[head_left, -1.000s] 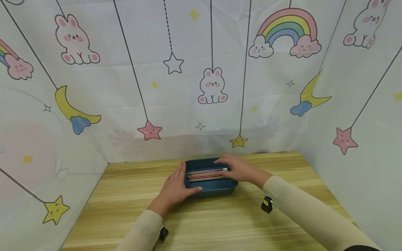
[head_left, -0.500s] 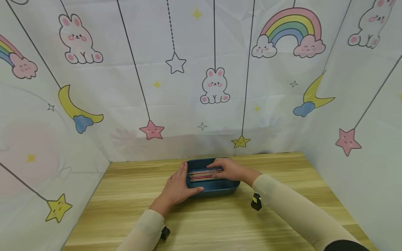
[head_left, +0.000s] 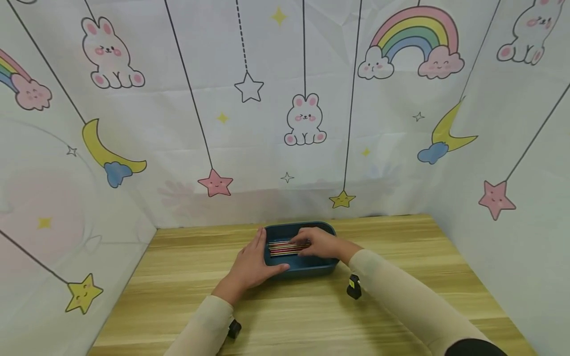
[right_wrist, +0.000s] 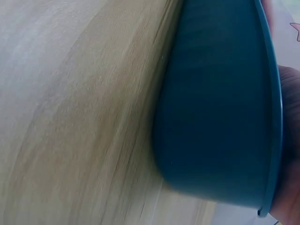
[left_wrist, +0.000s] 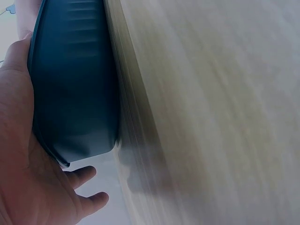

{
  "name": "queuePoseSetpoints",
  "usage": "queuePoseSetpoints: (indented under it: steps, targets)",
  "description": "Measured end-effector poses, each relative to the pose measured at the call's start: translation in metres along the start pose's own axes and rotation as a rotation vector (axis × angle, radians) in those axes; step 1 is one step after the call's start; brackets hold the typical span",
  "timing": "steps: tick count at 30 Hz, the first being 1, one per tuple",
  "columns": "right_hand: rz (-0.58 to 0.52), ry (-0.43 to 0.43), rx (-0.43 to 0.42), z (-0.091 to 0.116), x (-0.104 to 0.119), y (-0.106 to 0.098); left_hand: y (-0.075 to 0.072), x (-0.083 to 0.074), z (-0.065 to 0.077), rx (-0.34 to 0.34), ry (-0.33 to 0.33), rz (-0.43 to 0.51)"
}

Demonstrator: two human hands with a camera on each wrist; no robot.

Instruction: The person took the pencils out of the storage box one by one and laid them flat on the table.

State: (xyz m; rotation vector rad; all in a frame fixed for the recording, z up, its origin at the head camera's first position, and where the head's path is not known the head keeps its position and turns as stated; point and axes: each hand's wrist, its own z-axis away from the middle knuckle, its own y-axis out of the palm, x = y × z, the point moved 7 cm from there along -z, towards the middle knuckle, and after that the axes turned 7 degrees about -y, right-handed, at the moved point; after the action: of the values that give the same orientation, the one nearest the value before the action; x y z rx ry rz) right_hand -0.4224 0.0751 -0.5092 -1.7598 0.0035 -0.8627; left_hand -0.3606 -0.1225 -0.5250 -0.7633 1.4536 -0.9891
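A dark blue oblong basin point(head_left: 307, 271) rests on the wooden table, with a bunch of thin red, yellow and pale sticks point(head_left: 280, 248) lying lengthwise inside. The left hand point(head_left: 251, 262) grips the basin's left end, thumb over the front rim and fingers along the outer side. In the left wrist view, that hand point(left_wrist: 28, 140) wraps the corner under the rim. The right hand point(head_left: 321, 243) reaches into the basin from the right. Its thumb and fingers curl round the sticks at both edges of the bunch and cover their right part. In the right wrist view the basin's wall point(right_wrist: 215, 103) hides most of it.
The wooden table point(head_left: 311, 316) extends in front of the basin and to both sides. White cloth walls point(head_left: 262, 158) printed with rabbits, stars and rainbows enclose it at the back and sides. Small black cameras point(head_left: 354, 287) hang at both wrists.
The right hand has moved left and lower into the basin, along the sticks, covering their whitish right end. The left hand keeps its hold; basin and sticks show no clear shift.
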Motion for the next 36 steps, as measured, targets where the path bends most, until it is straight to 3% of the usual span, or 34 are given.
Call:
queuePoseSetpoints:
  steps: [18,36]
  targets:
    - [0.001,-0.001,0.025,-0.008,-0.001,0.015,0.001,-0.001,-0.001,0.008,0.009,0.016]
    - [0.045,-0.024,0.040,-0.014,-0.006,0.016,0.000,-0.001,0.000,0.016,-0.013,0.034]
